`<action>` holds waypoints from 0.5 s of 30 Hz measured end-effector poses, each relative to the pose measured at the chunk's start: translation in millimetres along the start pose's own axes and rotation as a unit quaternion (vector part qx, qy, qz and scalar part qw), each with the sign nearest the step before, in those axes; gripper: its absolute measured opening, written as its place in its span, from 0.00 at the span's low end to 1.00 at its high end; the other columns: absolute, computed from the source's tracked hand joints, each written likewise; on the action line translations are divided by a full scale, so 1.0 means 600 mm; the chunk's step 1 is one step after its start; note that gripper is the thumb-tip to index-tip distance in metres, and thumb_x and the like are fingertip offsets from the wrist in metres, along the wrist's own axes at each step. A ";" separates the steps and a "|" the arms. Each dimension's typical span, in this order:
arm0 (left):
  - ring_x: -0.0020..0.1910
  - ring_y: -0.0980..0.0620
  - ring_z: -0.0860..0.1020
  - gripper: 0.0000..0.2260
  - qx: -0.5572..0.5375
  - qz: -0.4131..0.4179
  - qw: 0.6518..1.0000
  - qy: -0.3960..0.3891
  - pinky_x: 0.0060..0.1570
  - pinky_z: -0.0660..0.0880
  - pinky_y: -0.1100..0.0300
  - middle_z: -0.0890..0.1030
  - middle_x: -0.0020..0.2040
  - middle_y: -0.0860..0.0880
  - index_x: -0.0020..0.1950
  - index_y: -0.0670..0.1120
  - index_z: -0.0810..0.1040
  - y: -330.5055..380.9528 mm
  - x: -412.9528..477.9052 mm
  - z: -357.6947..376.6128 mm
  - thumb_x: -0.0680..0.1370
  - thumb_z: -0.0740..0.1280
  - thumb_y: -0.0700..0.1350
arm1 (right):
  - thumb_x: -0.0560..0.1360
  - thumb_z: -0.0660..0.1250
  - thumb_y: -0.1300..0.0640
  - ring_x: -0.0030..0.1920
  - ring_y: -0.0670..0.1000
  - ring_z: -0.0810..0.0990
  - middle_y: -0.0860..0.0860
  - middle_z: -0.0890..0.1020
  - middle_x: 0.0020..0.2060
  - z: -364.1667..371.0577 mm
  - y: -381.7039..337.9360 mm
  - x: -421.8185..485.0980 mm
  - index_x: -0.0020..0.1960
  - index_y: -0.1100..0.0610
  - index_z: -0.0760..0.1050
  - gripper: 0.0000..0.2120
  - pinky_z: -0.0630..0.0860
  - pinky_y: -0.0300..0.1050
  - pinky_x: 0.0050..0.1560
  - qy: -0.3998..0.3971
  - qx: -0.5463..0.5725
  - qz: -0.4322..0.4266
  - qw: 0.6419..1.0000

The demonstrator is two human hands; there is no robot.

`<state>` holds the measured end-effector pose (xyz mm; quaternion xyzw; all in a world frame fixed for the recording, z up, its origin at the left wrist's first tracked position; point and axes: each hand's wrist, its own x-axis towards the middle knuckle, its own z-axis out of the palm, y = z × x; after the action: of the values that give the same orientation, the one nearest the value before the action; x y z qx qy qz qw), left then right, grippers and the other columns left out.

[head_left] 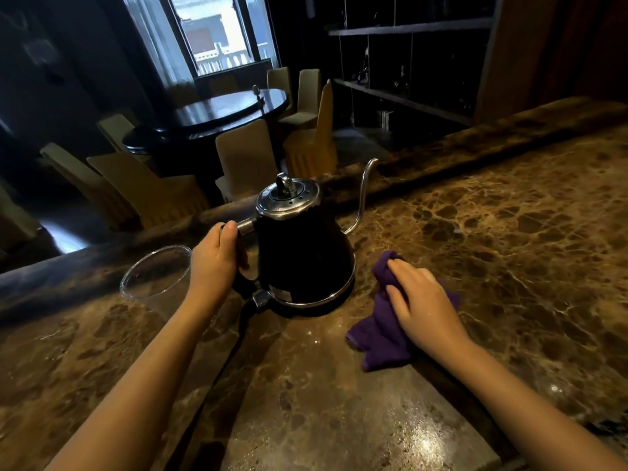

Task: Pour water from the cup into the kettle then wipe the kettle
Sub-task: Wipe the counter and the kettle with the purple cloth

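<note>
A black gooseneck kettle (302, 256) with a silver lid stands upright on its base in the middle of the brown marble counter (492, 232), its thin spout pointing to the far right. My left hand (215, 256) is wrapped around the kettle's black handle on its left side. A clear plastic cup (156, 273) stands just left of that hand, partly hidden behind my forearm. To the right of the kettle lies a crumpled purple cloth (380, 334). My right hand (418, 300) rests on top of it, fingers curled into the fabric.
The counter's raised far ledge (441, 154) runs behind the kettle. A black cord (238, 338) trails from the kettle base toward me. Beyond the counter are a dark round table (217, 113), several covered chairs and dark shelves.
</note>
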<state>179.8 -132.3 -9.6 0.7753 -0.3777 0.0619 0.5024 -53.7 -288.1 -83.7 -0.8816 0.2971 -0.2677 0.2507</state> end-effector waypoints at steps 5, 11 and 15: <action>0.33 0.58 0.71 0.09 0.112 -0.020 0.992 0.058 0.31 0.66 0.60 0.72 0.34 0.56 0.40 0.49 0.71 0.034 0.062 0.030 0.78 0.56 0.49 | 0.75 0.63 0.59 0.62 0.57 0.73 0.55 0.76 0.64 -0.009 0.010 -0.010 0.67 0.58 0.69 0.20 0.69 0.55 0.64 0.011 -0.015 0.005 1.000; 0.26 0.51 0.64 0.19 0.125 0.018 0.992 0.000 0.30 0.60 0.56 0.66 0.25 0.48 0.28 0.45 0.66 0.031 0.116 0.051 0.78 0.56 0.49 | 0.76 0.62 0.60 0.64 0.55 0.71 0.54 0.75 0.65 -0.010 0.017 -0.014 0.67 0.57 0.68 0.20 0.66 0.51 0.66 0.016 0.021 0.022 0.999; 0.24 0.52 0.63 0.19 0.112 0.029 0.993 -0.007 0.29 0.60 0.58 0.66 0.24 0.49 0.25 0.47 0.66 0.031 0.124 0.060 0.76 0.57 0.46 | 0.76 0.61 0.59 0.62 0.54 0.71 0.49 0.75 0.66 -0.004 0.011 -0.010 0.67 0.53 0.68 0.20 0.67 0.53 0.62 -0.002 0.000 0.007 1.000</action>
<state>210.2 -205.2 21.9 0.8160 -0.3939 0.1130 0.4077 -61.8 -289.3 -87.5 -0.8800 0.3026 -0.2642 0.2536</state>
